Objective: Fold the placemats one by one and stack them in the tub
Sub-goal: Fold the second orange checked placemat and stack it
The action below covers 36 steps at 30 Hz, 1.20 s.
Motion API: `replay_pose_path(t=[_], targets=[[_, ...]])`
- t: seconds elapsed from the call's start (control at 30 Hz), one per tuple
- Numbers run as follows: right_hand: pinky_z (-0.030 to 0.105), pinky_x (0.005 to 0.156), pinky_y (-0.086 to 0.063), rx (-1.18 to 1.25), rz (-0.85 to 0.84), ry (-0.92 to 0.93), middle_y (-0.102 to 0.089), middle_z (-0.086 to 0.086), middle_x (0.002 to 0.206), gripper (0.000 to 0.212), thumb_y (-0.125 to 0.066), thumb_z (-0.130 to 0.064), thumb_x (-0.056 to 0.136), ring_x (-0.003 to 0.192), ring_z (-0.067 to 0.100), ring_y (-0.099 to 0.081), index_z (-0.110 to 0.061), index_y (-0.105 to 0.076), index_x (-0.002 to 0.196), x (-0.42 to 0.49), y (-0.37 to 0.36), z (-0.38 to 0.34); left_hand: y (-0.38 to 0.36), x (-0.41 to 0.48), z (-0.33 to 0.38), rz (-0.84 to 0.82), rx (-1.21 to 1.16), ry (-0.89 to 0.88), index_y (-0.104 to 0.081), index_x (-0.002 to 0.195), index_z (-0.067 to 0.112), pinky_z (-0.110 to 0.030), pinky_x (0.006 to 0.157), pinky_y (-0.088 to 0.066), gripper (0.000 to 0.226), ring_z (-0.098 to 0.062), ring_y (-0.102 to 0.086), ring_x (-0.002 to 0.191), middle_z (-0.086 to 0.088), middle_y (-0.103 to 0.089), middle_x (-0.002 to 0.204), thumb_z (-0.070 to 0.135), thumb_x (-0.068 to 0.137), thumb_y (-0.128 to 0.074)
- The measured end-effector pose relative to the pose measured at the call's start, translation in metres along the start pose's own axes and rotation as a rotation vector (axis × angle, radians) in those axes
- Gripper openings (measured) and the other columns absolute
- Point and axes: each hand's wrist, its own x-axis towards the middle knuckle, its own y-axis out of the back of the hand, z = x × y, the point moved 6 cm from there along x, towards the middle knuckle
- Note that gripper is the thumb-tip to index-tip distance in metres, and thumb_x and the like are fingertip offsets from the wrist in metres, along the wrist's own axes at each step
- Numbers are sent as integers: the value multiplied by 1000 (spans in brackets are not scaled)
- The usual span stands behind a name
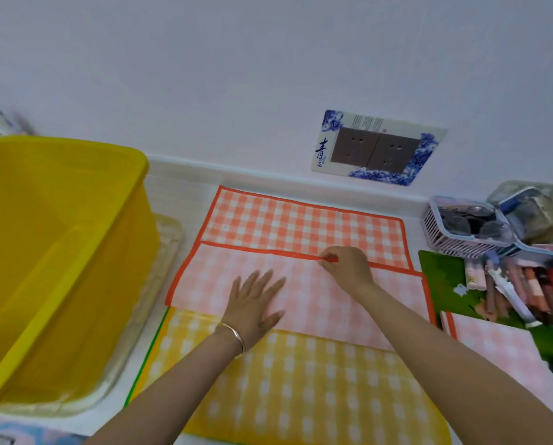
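Observation:
An orange checked placemat [300, 226] with an orange border lies on the counter by the wall, its near half folded over so the pale underside faces up. My left hand [255, 303] presses flat on that folded flap with fingers spread. My right hand [345, 264] pinches the flap's orange border edge near the middle. Under it, nearer me, lies a yellow checked placemat [300, 390] with a green edge showing at its left. A large yellow tub [60, 175] stands at the left, and I see nothing inside it.
Another pale orange-bordered placemat [493, 348] lies at the right over a green mat [442, 277]. White baskets [442, 232] of small items and clutter crowd the right back corner. A wall socket panel [377, 149] sits above the counter. A clear tray [169, 239] lies under the tub.

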Motion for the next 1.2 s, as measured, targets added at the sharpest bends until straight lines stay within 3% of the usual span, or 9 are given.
replay_pose_path(t=[0.07,0.2,0.37,0.47,0.57,0.77,0.9,1.0,1.2], targets=[[34,95,-48,-15,31,-15,-72,-3,99,17,-64,-26,88,97,18,-63,-19,-72,101,2,-5,4,-7,0,-2,-3,41,33,-11,143,39,-51,108,-9,63,-30,-25,140,0,-27,152,62,86,-23],[37,106,-38,-47,68,-29,-60,-1,126,33,-57,-28,93,121,23,-49,-20,-59,124,-9,-14,7,-22,2,-7,-57,83,74,19,140,40,-44,107,18,81,-21,21,139,9,21,149,74,67,24],[30,114,-21,-50,-60,175,-39,-3,148,42,-39,-32,100,137,15,-32,-20,-43,139,-55,-42,-8,-33,2,-7,-135,138,131,29,134,37,-49,108,18,95,-19,33,131,8,34,142,68,46,48],[31,117,-15,-55,-98,222,-29,-5,152,56,-23,-47,96,141,9,-22,-20,-34,145,-89,-67,-11,-36,2,-6,-133,147,141,28,134,39,-51,106,22,94,-19,35,130,8,33,145,66,47,50],[28,118,3,-111,-129,179,-5,-14,154,67,-6,-53,90,142,1,0,-23,-18,149,-110,-92,-11,-39,1,-6,-121,170,143,29,135,37,-51,102,24,92,-21,36,130,8,33,145,63,49,51],[32,115,15,-198,-75,22,16,-15,151,69,6,-60,87,140,5,20,-31,-1,149,-106,-102,-12,-38,0,-5,-96,152,158,26,136,38,-53,107,20,88,-19,33,133,10,29,147,68,55,44],[36,114,15,-275,-82,14,17,-15,152,73,12,-66,80,140,9,21,-40,0,148,-108,-95,-2,-37,-1,-6,-126,159,181,29,134,42,-53,102,24,92,-18,29,138,13,35,143,79,50,36],[37,115,14,-326,-87,-37,21,-15,151,64,5,-65,85,139,8,24,-44,6,146,-112,-84,22,-36,0,-5,-139,173,183,29,134,42,-57,107,18,96,-20,28,139,12,35,144,82,47,34],[36,114,15,-365,-54,-156,22,-10,153,64,11,-61,83,140,12,25,-43,15,144,-125,-49,79,-33,0,-4,-149,207,178,30,135,39,-59,109,13,95,-19,34,132,8,35,144,81,49,33]])
